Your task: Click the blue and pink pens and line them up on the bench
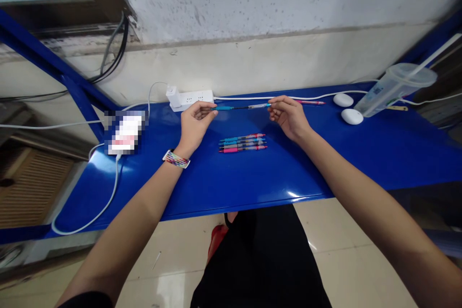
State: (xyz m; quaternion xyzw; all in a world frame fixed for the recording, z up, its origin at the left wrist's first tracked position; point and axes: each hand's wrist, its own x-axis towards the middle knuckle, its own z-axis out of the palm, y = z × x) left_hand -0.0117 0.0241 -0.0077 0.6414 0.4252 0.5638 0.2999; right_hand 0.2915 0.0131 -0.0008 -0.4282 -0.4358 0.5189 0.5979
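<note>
My left hand pinches the left end of a pen with a blue grip, between thumb and fingers. At the pen's other end, the fingertips of my right hand are closed on its clear barrel. A thin dark stretch lies between the blue grip and the clear part; whether the two parts are joined there I cannot tell. The pen is held level, behind a row of several pens lying side by side on the blue table. These have blue, grey and pink grips.
A white power strip with a charger stands against the wall. At left lies a blurred phone on a cable. To the right are a red pen, two white rounded cases and a clear plastic cup with a straw.
</note>
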